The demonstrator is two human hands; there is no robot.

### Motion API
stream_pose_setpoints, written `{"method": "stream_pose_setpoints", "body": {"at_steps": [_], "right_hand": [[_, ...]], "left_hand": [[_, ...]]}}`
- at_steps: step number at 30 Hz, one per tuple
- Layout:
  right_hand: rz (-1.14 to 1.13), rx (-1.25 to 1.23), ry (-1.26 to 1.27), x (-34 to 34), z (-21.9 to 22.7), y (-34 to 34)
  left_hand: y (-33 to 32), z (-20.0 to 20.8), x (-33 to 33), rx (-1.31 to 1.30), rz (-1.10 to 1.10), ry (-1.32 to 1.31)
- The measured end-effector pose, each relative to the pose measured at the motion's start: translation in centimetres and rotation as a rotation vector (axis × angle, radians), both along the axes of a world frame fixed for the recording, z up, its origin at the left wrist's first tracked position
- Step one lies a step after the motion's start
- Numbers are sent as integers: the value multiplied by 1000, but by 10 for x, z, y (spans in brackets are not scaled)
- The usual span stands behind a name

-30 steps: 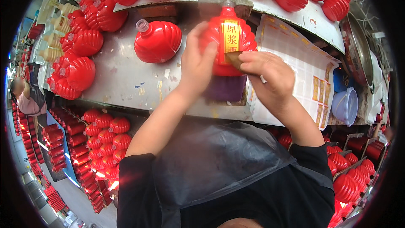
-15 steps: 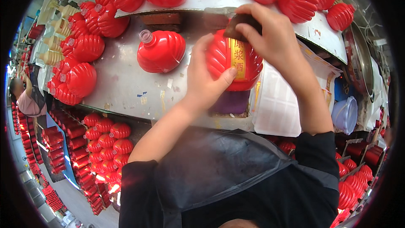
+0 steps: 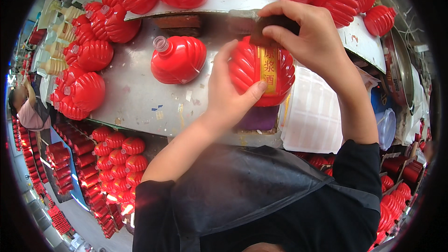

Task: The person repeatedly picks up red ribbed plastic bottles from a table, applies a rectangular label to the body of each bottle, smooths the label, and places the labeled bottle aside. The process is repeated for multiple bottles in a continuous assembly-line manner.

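A ribbed red bottle [image 3: 242,71] rests on the bench, with a purple pad [image 3: 259,119] showing beneath its near side. My left hand [image 3: 224,88] grips its left side, thumb on the front by the lower part of a gold label [image 3: 269,72]. In my right hand [image 3: 310,30], thumb and fingers pinch a dark brown flat pad [image 3: 266,29] against the label's upper end. The bottle's top is hidden behind pad and hand. A second red bottle [image 3: 182,60], with an uncapped clear neck, sits on the bench to the left and bears no visible label.
The metal bench [image 3: 135,102] has paper scraps stuck to it. White sheets [image 3: 311,116] lie at right, near a pale blue bucket [image 3: 385,128]. Red bottles line the raised white shelf [image 3: 242,1] and the left side; more fill the floor. Another person [image 3: 30,109] is at far left.
The labelled bottle and my left hand have shifted slightly nearer to me. My right hand keeps the dark pad at the label's top, with its forearm a little further right.
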State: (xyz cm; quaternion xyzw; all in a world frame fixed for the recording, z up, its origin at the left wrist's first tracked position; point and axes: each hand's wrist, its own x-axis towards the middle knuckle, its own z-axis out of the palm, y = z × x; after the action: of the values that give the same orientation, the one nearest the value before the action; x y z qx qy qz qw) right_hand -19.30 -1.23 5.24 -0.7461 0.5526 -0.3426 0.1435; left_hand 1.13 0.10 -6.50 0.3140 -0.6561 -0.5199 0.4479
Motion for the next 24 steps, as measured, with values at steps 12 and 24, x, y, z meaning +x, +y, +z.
{"method": "stream_pose_setpoints", "body": {"at_steps": [12, 24], "right_hand": [[-15, -221, 236, -1, -21, -3], [-101, -256, -23, -23, -41, 15]], "left_hand": [[-20, 12, -8, 52, 29, -46], [-65, 36, -28, 364, -164, -121]]}}
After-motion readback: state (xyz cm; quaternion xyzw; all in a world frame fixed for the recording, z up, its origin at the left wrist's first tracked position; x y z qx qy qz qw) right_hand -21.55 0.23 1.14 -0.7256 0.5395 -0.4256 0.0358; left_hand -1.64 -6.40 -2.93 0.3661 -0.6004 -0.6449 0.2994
